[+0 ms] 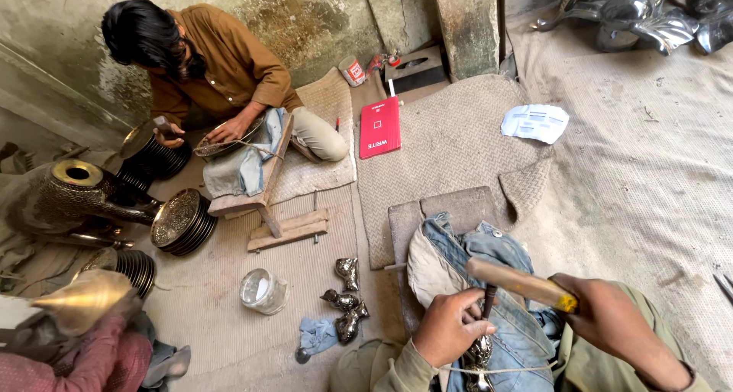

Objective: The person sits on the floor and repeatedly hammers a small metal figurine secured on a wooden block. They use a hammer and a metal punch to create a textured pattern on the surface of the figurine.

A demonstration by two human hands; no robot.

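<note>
My left hand (450,327) grips a thin dark chisel (489,299) upright on a small shiny metal piece (479,355), which lies on blue denim cloth (500,285) over a grey board. In my right hand (611,316) is a hammer with a wooden handle (519,283), raised across just above the chisel. A string runs over the metal piece near my knees.
A co-worker in a brown shirt (221,64) sits at the far left, working an engraved plate. Stacks of dark engraved plates (182,222), a large metal vessel (69,197), small metal figures (347,300), a glass jar (263,290), a red notebook (380,127) and woven mats surround us.
</note>
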